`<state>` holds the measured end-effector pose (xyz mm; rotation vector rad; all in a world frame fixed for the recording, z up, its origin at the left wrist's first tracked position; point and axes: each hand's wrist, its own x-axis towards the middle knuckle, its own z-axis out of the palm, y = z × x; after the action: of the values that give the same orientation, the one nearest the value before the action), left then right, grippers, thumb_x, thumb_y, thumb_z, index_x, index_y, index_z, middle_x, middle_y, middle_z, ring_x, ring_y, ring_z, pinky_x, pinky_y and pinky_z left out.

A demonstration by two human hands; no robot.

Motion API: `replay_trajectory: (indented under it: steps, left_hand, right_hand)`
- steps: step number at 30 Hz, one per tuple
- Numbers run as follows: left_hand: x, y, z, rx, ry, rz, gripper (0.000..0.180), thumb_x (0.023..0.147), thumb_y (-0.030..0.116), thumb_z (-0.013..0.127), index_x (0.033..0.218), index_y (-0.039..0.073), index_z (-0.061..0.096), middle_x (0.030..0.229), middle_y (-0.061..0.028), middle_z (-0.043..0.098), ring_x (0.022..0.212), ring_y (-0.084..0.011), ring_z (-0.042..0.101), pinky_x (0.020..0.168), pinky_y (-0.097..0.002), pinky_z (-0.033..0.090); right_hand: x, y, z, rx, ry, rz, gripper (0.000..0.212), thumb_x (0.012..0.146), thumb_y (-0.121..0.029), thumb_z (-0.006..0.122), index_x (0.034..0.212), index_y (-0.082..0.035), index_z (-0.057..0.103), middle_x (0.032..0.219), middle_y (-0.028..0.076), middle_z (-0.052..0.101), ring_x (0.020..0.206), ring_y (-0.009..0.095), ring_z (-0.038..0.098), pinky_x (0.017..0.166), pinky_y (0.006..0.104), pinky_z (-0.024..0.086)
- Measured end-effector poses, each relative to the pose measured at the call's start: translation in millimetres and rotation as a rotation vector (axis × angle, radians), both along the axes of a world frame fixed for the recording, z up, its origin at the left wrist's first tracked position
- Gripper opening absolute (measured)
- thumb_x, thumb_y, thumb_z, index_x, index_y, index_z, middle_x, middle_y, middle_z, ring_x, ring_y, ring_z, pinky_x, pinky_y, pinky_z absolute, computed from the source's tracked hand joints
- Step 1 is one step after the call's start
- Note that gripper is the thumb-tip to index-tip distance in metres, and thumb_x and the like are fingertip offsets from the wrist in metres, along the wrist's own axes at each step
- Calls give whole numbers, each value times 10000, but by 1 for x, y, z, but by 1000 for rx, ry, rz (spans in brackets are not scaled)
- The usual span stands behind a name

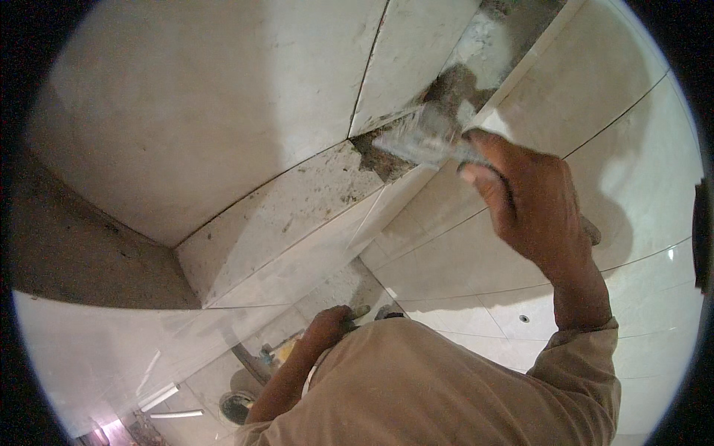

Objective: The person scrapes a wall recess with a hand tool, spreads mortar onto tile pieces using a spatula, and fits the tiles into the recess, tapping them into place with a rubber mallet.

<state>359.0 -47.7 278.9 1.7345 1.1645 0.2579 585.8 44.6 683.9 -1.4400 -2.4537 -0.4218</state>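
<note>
My right hand point(539, 197) is closed around the handle of a trowel, and the handle's end sticks out beside the wrist. The trowel blade point(420, 145), smeared by motion, is over a strip of rough grey mortar point(383, 160) on a narrow ledge. A pale tile point(275, 212), spotted with mortar, covers the nearer part of this ledge. Farther up, more wet and pale mortar point(480, 44) lies along the strip. My left hand point(331, 327) is low beside my shirt, with one greyish finger or object pointing right; its other fingers are mostly hidden.
Large pale tiles line the wall point(178, 97) and the surface at right point(595, 141). Below lie a round container point(236, 407), white strips point(176, 414) and a yellow item point(286, 349). A small round drain point(524, 318) sits in the tiled floor. The ledge edge is raised.
</note>
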Motion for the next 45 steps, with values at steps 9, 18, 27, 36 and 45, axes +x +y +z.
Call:
replay_trajectory:
  steps: [9,18,27,36,45]
  left_hand:
    - [-1,7,-13,64,20,-38,327,896,261,670,1136,40,659,1050,-217,701,997,-417,672,875,-493,536]
    - [-2,8,-23,-7,-82,-27,319,870,278,711,1102,63,672,1062,-215,704,1017,-426,668,879,-487,524]
    - [-5,9,-11,50,-31,-102,346,902,275,666,1123,10,662,1086,-231,698,1042,-436,659,890,-492,527]
    - [-9,14,-12,-38,-4,-89,358,875,274,691,1127,21,662,1114,-216,701,1057,-423,660,914,-492,522]
    - [-15,3,14,-69,-45,-75,339,908,285,640,1136,34,658,1114,-227,700,1076,-431,654,929,-492,517]
  right_hand:
    - [-2,-12,-1,-72,80,-39,244,951,-162,641,1155,-29,640,823,205,680,678,370,690,619,432,540]
    - [-13,-8,-10,-163,-184,-99,296,909,-187,705,1160,-49,631,773,167,661,690,330,695,607,436,534]
    - [8,-3,-40,-9,-148,-73,349,920,-302,685,1209,-128,598,753,115,618,681,325,655,571,471,526]
    - [12,12,-29,43,-118,-40,350,904,-289,706,1185,-97,623,772,118,643,680,337,661,563,441,527]
    - [11,10,-36,93,-171,-7,361,887,-303,724,1183,-125,618,768,130,651,657,348,664,583,454,548]
